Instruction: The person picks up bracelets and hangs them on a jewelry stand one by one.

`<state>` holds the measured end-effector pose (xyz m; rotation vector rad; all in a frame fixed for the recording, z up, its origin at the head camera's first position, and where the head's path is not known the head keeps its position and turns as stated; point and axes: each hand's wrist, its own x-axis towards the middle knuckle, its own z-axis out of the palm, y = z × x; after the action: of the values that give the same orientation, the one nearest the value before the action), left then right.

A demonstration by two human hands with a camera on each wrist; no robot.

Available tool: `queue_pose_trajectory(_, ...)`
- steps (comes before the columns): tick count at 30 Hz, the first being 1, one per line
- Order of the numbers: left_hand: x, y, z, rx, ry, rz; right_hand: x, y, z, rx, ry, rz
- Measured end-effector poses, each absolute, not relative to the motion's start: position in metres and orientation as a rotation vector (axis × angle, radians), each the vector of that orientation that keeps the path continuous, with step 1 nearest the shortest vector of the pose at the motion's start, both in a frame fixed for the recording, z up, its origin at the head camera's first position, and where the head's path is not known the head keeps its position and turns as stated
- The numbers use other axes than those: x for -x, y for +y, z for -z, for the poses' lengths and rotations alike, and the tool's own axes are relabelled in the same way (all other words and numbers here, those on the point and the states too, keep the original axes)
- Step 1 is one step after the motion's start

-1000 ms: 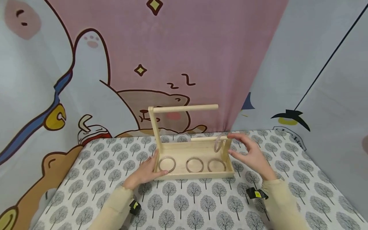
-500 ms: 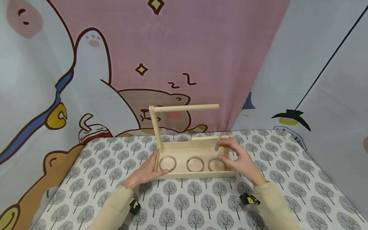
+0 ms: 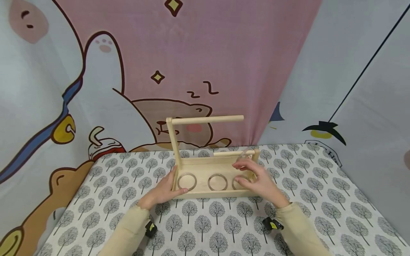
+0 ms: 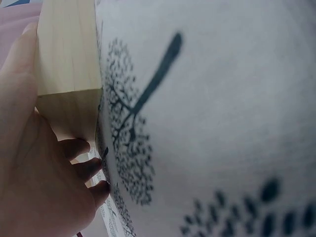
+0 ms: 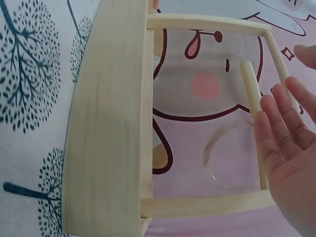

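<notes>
A pale wooden jewelry stand has a tray base, a tall arm with an upper bar and a shorter lower bar. My left hand grips the tray's left front corner, thumb over the front edge. From the lower bar hangs a translucent bangle, near the post at the right end. My right hand is in front of it, fingers extended and holding nothing in the right wrist view. Three more bangles lie flat in the tray: a left one, a middle one and a right one, partly covered by that hand.
A tree-print cloth covers the table under the stand. Behind it hangs a pink and white cartoon curtain. The upper bar juts rightward above the tray, its right end free.
My right hand has moved left from the lower bar's right end to in front of the hanging bangle, which has swung and now tilts. The left hand keeps its grip on the tray.
</notes>
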<state>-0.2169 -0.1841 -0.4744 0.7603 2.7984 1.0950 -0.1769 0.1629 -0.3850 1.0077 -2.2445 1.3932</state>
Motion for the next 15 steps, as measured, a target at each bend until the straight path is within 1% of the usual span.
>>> queue_pose_trajectory(7, 0.217, -0.184, 0.475, -0.737, 2.805, -1.07, 0.177, 0.157, 0.389, -1.051, -2.243, -1.412)
queue_pose_trajectory(15, 0.217, -0.183, 0.473, -0.683, 2.774, -1.063, 0.177, 0.151, 0.396, -1.036, -2.307, -1.438)
